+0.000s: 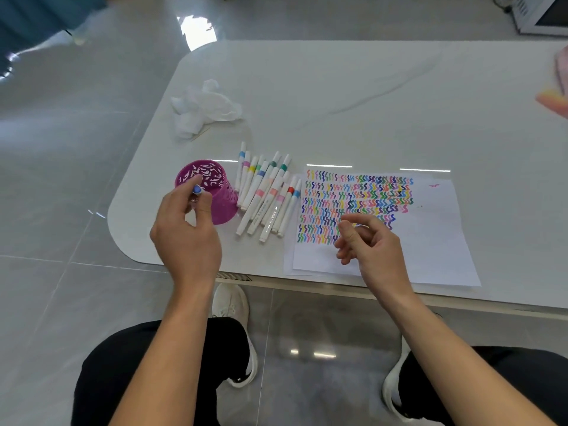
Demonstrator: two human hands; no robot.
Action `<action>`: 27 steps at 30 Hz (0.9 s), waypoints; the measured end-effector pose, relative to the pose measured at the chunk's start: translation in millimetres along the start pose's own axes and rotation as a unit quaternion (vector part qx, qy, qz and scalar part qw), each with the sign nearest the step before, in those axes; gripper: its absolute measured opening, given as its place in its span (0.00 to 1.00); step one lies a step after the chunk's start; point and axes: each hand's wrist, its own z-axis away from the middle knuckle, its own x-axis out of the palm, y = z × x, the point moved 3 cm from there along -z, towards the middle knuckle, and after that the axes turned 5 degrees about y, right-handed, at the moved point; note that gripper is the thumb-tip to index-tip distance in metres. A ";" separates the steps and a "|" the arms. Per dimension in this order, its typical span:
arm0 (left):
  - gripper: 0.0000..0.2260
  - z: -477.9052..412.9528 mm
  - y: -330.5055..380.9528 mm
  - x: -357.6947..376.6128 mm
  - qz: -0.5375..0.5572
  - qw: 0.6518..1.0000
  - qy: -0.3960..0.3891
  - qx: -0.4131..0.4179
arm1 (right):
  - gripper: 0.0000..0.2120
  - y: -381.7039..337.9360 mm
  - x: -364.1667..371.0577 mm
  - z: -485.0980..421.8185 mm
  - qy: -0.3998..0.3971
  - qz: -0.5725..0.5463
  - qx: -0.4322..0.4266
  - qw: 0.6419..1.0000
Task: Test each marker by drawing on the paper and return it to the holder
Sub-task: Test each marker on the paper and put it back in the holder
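- marker (197, 189): only the blue end shows above the left hand's (184, 229) pinch; the barrel is hidden behind the fingers.
- holder (219, 179): near wall at the grip is covered by that hand; contents can't be told.
- loose markers (267, 195), just right of the grip: barrel print too small to read.
- paper (430, 235), further right: right hand (368, 241) covers part of the lower squiggle rows.
- lower sheet (287, 259): only an edge strip shows.
- Far right of the grip: pink-orange object (553, 99), blurred and cut off by the frame edge; unidentifiable.

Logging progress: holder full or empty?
Looks empty: no markers stand in the purple holder; the marker pile lies on the table beside it. The left hand holds a blue-capped marker over it.
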 end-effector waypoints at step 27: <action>0.16 47.0 -11.9 47.9 -0.203 0.965 -0.161 0.039 | 0.06 2.5 -4.5 -1.1 0.011 0.002 0.000 1.000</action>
